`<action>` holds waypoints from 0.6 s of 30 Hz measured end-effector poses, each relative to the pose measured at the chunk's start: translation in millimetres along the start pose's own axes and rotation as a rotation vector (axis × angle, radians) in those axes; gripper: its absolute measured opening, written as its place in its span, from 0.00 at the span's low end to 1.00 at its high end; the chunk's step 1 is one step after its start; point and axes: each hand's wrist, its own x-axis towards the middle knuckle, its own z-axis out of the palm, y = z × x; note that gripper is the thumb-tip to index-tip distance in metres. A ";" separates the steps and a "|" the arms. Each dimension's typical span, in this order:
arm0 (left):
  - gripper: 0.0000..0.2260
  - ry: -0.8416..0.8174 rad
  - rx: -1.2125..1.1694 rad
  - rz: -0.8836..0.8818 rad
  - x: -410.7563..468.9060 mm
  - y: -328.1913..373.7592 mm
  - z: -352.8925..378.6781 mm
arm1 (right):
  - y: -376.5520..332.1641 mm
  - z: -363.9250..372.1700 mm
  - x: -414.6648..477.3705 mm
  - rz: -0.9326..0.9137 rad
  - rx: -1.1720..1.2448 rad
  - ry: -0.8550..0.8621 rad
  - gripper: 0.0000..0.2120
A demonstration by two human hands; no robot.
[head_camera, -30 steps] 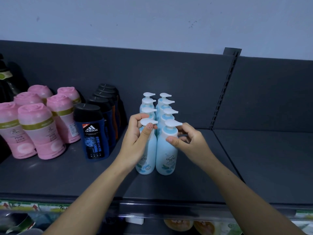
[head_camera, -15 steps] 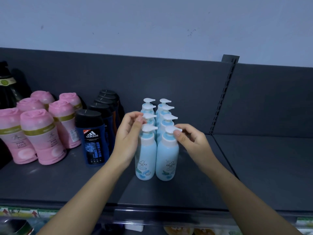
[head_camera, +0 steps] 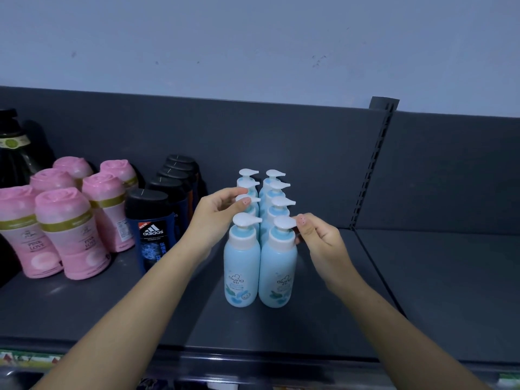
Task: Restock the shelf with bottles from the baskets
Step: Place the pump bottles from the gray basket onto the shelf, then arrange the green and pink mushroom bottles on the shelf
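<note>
Rows first: the blue pump bottles (head_camera: 242,266) stand two abreast and four deep on the shelf (head_camera: 309,327), all upright and packed side to side, white pump heads pointing right. That block looks stocked, and I'd call this the tidying stage.

The right hand (head_camera: 320,237) pinches the nozzle (head_camera: 284,222) of the front right bottle (head_camera: 278,271), thumb on its tip. The left hand (head_camera: 216,220) is curled in among the pump heads further back in the left row, and I cannot tell whether it actually grips one.

The baskets are out of sight, so what's left to bring up is anyone's guess.

Pink bottles (head_camera: 73,235) and black-capped bottles (head_camera: 153,235) stand in their own groups to the left, with a dark bottle (head_camera: 11,153) at the far edge. Everything is capped and opaque, so the contents are hidden.
</note>
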 end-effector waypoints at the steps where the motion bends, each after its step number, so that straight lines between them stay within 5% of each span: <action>1: 0.10 0.004 0.002 -0.001 -0.4 -0.4 0.3 | -0.1 0.2 0.1 -0.003 -0.007 0.005 0.14; 12: 0.06 0.249 0.225 0.161 -26.6 1.6 -10.9 | -12.5 -4.5 4.7 -0.083 0.042 -0.030 0.05; 18: 0.10 0.261 0.582 0.366 -62.7 29.5 -36.7 | -51.7 -4.2 18.7 -0.428 -0.434 -0.127 0.12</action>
